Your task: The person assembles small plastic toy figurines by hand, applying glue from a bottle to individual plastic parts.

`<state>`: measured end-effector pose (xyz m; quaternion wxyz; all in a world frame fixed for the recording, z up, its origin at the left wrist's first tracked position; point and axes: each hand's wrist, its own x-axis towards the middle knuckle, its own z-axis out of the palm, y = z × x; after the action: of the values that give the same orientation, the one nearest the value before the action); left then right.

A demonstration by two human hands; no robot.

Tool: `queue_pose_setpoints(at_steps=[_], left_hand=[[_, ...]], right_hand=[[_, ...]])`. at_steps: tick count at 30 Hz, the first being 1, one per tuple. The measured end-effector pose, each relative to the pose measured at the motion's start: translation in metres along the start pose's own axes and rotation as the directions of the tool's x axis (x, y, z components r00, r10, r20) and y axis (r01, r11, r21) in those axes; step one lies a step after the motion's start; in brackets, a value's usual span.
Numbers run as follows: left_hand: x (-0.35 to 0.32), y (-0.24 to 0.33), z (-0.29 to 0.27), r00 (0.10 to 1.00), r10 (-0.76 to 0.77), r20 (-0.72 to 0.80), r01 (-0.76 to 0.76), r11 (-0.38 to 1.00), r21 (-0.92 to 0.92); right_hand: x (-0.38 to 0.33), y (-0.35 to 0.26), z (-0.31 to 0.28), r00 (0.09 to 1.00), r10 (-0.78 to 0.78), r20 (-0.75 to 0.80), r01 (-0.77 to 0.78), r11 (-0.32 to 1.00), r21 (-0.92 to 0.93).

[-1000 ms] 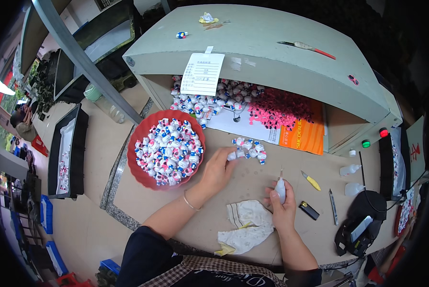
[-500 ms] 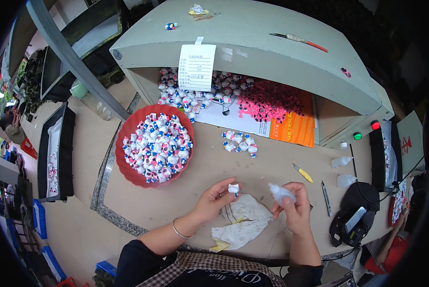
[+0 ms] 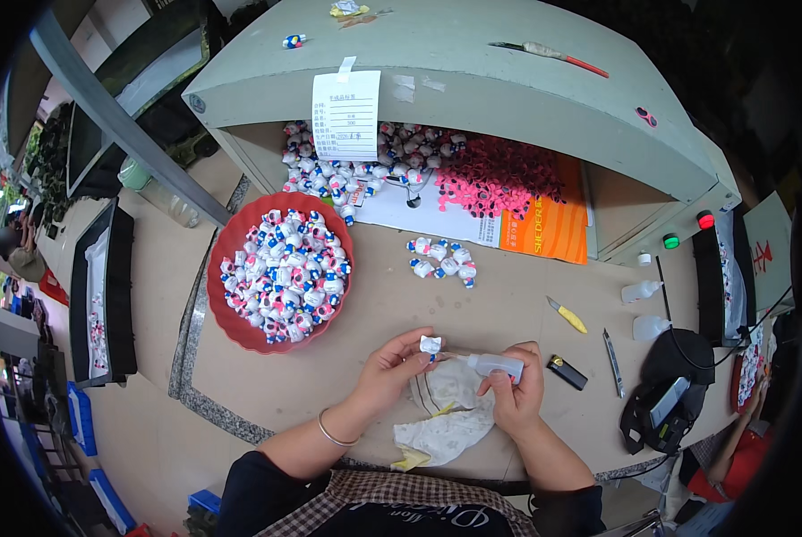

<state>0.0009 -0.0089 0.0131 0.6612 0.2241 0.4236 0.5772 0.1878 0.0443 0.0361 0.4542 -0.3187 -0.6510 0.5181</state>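
Between its thumb and fingers my left hand (image 3: 390, 369) pinches a small white cat figurine (image 3: 430, 345) with a bit of blue at its base. My right hand (image 3: 519, 394) is closed around a small translucent squeeze bottle (image 3: 501, 365). The bottle is tilted nearly level, and its thin nozzle points left at the figurine; whether the tip touches it is too small to tell. Beneath both hands lies a crumpled white cloth (image 3: 446, 438) with yellow patches. A scalloped red bowl (image 3: 219, 291) heaped with similar white, blue and pink figurines stands to the left.
Several loose figurines (image 3: 441, 259) lie ahead of my hands. Under the grey shelf (image 3: 544, 98) are more figurines and a pile of pink pieces (image 3: 482, 192). To the right are a black lighter (image 3: 567, 372), a yellow-handled knife (image 3: 567, 315), tweezers (image 3: 613, 362) and two bottles (image 3: 641, 291).
My right hand has moved left and tipped the bottle toward the figurine. The figurine now stands more upright in my left hand. The lighter has come into sight, and the whole view has shifted slightly.
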Motion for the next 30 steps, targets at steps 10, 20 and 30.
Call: queue_pose_setpoints(at_steps=[10, 20, 30], left_hand=[[-0.0014, 0.0023, 0.0008, 1.000, 0.000, 0.007, 0.000, 1.000, -0.004], [-0.0022, 0.0027, 0.0021, 1.000, -0.008, -0.007, 0.008, 1.000, -0.018], [-0.0015, 0.0011, 0.0016, 0.999, 0.004, -0.049, -0.007, 0.999, -0.046]], right_hand=[[0.0007, 0.0035, 0.0022, 0.998, -0.057, 0.011, 0.057, 0.996, -0.066], [0.0016, 0.0036, 0.0016, 0.999, -0.046, 0.015, 0.047, 0.996, -0.074], [0.0003, 0.0077, -0.0062, 0.987, -0.153, 0.042, 0.158, 0.929, -0.334]])
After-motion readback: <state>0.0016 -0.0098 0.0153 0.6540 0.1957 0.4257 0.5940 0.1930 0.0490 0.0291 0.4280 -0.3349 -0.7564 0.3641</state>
